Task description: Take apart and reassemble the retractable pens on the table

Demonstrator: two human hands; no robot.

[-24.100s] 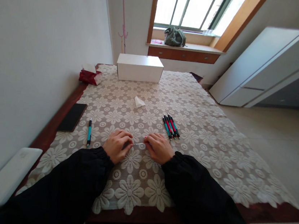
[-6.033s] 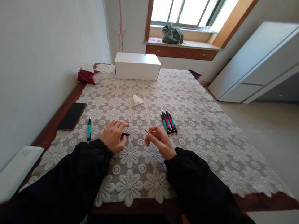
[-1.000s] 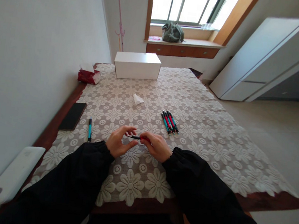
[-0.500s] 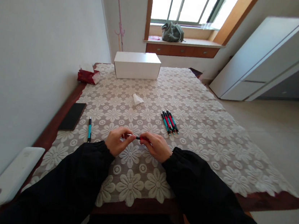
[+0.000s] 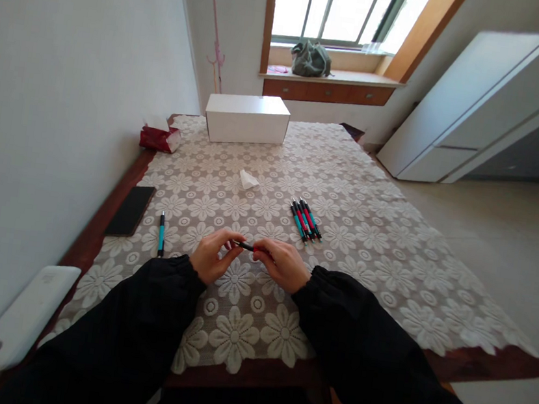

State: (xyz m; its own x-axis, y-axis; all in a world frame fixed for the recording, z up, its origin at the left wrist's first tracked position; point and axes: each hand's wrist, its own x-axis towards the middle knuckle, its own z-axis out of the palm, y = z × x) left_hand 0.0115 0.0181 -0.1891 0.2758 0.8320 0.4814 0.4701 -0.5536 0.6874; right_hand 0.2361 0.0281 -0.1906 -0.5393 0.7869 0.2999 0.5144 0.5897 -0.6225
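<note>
Pen [image 5: 247, 246] between the fingers [image 5: 265, 245]

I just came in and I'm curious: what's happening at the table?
A person holds a black and red pen over the lace tablecloth. The right hand grips its red part, and the left hand is at its dark end. A bunch of pens lies beyond the right hand; one blue pen lies alone, off to the left.

Slim black-and-red pen [image 5: 247, 247]: red part mostly hidden in bare right hand [image 5: 281, 264]. Green-framed glass window [image 5: 341, 7]: top cut off.
</note>
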